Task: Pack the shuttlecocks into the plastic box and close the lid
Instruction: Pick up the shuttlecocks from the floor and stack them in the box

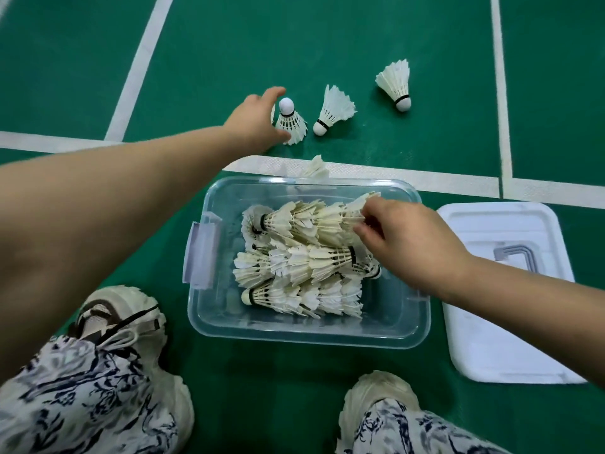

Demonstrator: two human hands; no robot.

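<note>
A clear plastic box (386, 326) stands open on the green floor, holding several white feather shuttlecocks nested in rows (304, 257). My right hand (409, 244) is inside the box, fingers pinching the feathers of the top row's end shuttlecock (355, 211). My left hand (253, 121) reaches beyond the box, fingers spread around a shuttlecock (289, 121) standing cork up on the floor, thumb against its skirt. Two more shuttlecocks lie on the floor to the right: one (334, 111) close by, one (396, 85) farther. Another shuttlecock (316, 168) is half hidden behind the box's far rim.
The box's white lid (484, 339) lies flat on the floor right of the box. My two pale shoes (121, 316) (379, 398) and patterned trouser legs are at the bottom of the view. White court lines cross the green floor.
</note>
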